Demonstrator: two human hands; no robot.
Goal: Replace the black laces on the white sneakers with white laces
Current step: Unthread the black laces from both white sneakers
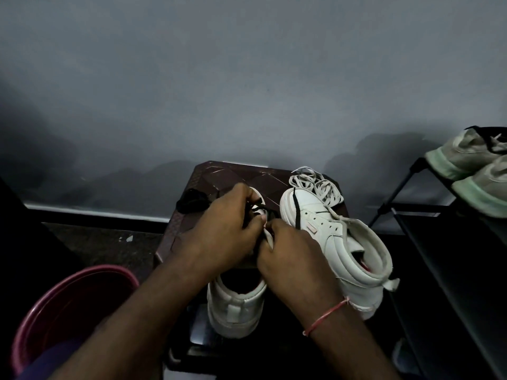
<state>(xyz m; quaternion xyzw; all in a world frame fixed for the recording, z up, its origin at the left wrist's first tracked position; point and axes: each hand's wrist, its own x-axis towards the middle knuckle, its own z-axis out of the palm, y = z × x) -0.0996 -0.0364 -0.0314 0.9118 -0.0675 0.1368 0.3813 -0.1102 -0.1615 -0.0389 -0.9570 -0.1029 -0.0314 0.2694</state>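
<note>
Left hand (227,223): fingers curled, pinching black lace (264,207) toeward.
Right hand (290,259): pinching sneaker (236,311) upper, nearer heel.

Both forearms reach forward over the nearer sneaker (236,305). The left hand (225,229) curls above its laced front, pinching the black lace (259,208). The right hand (296,259), knuckles up, touches the left and pinches a white strip (268,238).

Dimly lit room corner. A plain grey wall (247,78) meets a dark speckled floor (104,242) along a pale skirting strip (96,212). Centre: a dark brown patterned table (219,174) set against the wall. Right: a black shoe rack (452,256) bearing green-soled shoes (466,157). Lower left: a pink bucket (55,303).
</note>
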